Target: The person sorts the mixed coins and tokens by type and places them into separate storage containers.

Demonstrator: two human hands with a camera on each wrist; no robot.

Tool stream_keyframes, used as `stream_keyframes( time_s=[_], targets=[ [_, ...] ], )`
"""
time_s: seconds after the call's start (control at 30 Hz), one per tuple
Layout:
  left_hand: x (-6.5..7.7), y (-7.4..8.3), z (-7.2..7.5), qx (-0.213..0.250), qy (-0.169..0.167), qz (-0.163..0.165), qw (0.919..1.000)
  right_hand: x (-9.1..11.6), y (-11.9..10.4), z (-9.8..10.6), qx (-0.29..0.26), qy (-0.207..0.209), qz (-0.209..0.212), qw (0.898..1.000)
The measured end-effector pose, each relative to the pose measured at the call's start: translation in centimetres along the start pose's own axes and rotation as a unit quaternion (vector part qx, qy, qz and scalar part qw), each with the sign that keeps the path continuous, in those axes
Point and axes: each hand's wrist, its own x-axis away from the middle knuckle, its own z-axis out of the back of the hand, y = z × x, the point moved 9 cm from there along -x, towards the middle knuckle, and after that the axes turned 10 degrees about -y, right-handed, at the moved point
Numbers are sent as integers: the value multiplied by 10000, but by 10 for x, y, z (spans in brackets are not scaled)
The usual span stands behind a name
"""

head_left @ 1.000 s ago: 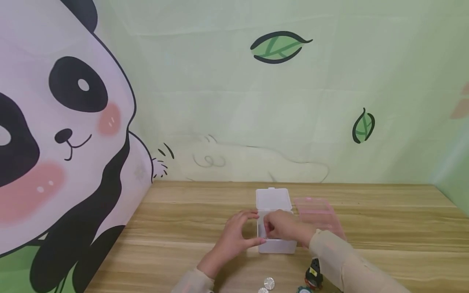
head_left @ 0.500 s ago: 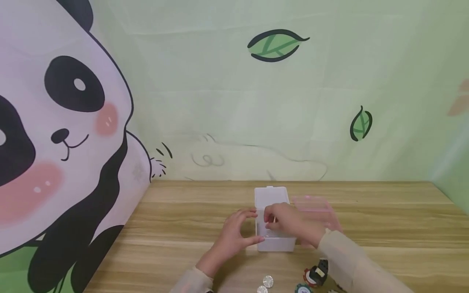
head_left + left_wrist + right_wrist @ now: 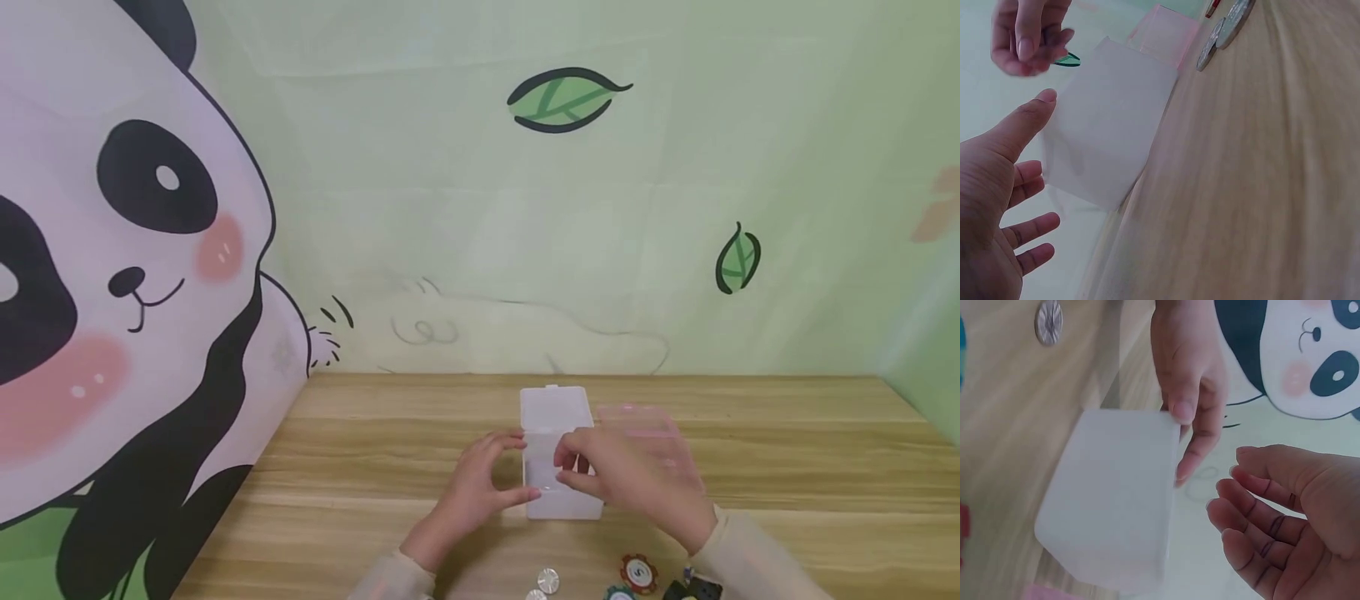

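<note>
A white plastic box (image 3: 564,504) stands on the wooden table with its lid (image 3: 556,407) tipped back. My left hand (image 3: 474,481) spans the box's left side, thumb at the front corner and index finger at the rear corner. Its other fingers spread beside the wall in the left wrist view. Over the right part of the box's opening hovers my right hand (image 3: 618,475). Its fingers (image 3: 1244,500) are loosely bent with nothing between them. Part of the box's inside shows; the rest is hidden behind the right hand.
Beside the box on the right lies a pink see-through case (image 3: 660,433). Nearer me are silvery discs (image 3: 548,581), a red poker chip (image 3: 638,573) and a teal chip (image 3: 620,594). Some dark item (image 3: 693,588) sits by the right sleeve. A panda-printed cloth (image 3: 450,208) stands behind.
My right hand has drawn back from inside the box and shifted right, its thumb and fingers parting. The red chip has come into fuller view. The left hand keeps its place.
</note>
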Motion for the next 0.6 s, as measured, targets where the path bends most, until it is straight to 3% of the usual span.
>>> stream_keyframes(
  time_s=[0.17,0.6],
  targets=[
    [1,0,0,-11,27,-5,10000,15,-12,-6,43,36,198,9998],
    [1,0,1,65,18,40,10000,38,-28,-47,-328,-563,383,9971]
  ],
)
